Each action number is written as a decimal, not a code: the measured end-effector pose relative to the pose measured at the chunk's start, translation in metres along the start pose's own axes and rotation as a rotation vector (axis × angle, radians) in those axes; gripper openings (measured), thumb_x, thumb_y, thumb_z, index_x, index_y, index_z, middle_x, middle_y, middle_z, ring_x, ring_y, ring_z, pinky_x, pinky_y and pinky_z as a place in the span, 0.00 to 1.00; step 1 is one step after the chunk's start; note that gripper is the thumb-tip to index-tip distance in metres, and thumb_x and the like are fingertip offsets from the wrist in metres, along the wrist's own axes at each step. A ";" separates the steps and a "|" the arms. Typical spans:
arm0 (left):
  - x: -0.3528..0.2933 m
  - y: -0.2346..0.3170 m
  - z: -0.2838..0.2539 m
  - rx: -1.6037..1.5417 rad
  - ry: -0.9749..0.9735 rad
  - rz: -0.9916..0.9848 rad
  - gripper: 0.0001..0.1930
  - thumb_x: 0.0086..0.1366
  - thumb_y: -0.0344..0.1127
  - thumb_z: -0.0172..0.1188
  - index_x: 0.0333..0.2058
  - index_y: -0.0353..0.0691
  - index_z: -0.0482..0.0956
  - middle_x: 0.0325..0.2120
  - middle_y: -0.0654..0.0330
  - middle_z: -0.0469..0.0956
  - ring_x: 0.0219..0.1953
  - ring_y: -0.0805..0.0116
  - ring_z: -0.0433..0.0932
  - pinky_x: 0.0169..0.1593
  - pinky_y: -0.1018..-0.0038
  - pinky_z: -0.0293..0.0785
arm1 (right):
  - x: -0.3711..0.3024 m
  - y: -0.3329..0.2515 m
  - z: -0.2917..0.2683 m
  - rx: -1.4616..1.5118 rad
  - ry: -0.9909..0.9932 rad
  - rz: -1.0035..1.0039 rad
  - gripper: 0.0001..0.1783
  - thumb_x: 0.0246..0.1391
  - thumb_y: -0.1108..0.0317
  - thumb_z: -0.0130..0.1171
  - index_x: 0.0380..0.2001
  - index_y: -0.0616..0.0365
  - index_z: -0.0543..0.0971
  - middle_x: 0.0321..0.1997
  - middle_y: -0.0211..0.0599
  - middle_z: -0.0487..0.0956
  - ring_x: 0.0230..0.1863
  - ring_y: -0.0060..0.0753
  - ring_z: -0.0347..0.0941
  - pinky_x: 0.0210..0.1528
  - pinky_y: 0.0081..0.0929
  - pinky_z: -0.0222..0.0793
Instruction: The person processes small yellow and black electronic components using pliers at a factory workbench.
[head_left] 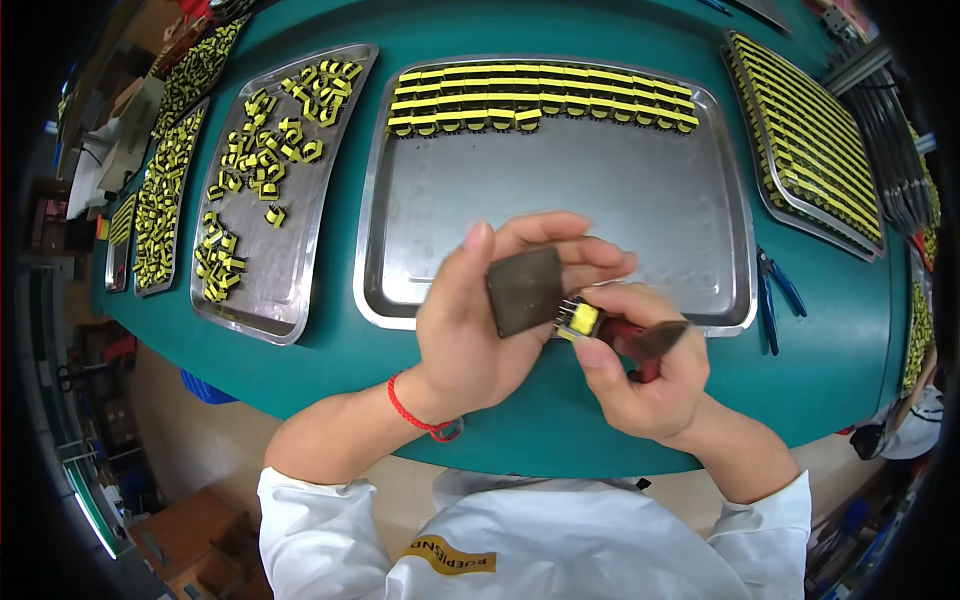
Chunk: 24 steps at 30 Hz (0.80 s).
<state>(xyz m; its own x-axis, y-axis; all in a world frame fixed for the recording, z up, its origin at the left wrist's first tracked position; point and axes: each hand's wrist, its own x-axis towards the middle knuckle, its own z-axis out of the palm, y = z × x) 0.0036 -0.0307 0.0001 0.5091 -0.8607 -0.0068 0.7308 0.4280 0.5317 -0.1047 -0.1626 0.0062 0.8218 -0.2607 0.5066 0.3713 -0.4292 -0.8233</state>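
Note:
My left hand (465,330), palm up with the fingers curved, holds a flat dark grey square block (526,291). Close beside it, my right hand (650,390) pinches a small yellow-and-black transformer (584,319) between thumb and forefinger. The transformer's metal pins point left toward the block's edge; whether they touch it I cannot tell. Tucked in the same right hand is a tool with a red handle (645,366) and a dark, blurred end; its kind is unclear. Both hands are over the near edge of a metal tray (450,220), which has rows of similar transformers (540,95) along its far side.
Left of the tray stands another metal tray (285,270) with loose transformers (265,165), and more filled trays lie beyond. At right are stacked trays of neatly rowed transformers (810,150) and blue-handled cutters (770,300). The green table (330,385) curves along its near edge.

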 end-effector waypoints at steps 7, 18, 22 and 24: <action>-0.005 -0.001 0.004 0.581 -0.146 0.091 0.41 0.70 0.67 0.33 0.59 0.30 0.65 0.55 0.42 0.72 0.64 0.44 0.66 0.65 0.51 0.64 | -0.005 -0.002 0.000 -0.101 -0.094 0.030 0.17 0.56 0.73 0.63 0.47 0.70 0.75 0.40 0.46 0.79 0.33 0.29 0.76 0.35 0.22 0.74; -0.006 0.002 0.006 0.654 -0.147 0.051 0.43 0.71 0.67 0.31 0.60 0.27 0.65 0.58 0.38 0.70 0.61 0.50 0.69 0.64 0.58 0.66 | -0.008 -0.001 0.002 -0.094 -0.098 0.037 0.18 0.56 0.75 0.63 0.48 0.71 0.74 0.37 0.44 0.78 0.32 0.29 0.75 0.34 0.22 0.73; -0.006 0.000 0.006 0.667 -0.142 0.043 0.43 0.71 0.67 0.27 0.60 0.28 0.65 0.57 0.38 0.70 0.61 0.50 0.70 0.64 0.58 0.66 | -0.009 0.001 0.003 -0.075 -0.094 -0.009 0.17 0.56 0.76 0.63 0.48 0.72 0.74 0.37 0.44 0.78 0.31 0.29 0.75 0.34 0.22 0.73; -0.005 -0.002 0.004 0.657 -0.144 0.056 0.43 0.72 0.66 0.27 0.60 0.28 0.65 0.57 0.38 0.71 0.61 0.50 0.69 0.64 0.57 0.65 | -0.008 -0.001 0.003 -0.089 -0.104 0.004 0.17 0.56 0.76 0.63 0.47 0.73 0.74 0.37 0.44 0.78 0.32 0.29 0.75 0.35 0.23 0.74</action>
<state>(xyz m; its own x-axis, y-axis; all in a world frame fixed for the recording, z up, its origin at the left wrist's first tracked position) -0.0022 -0.0279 0.0025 0.4390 -0.8899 0.1241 0.2534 0.2552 0.9331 -0.1109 -0.1578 0.0020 0.8652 -0.1738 0.4703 0.3320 -0.5042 -0.7972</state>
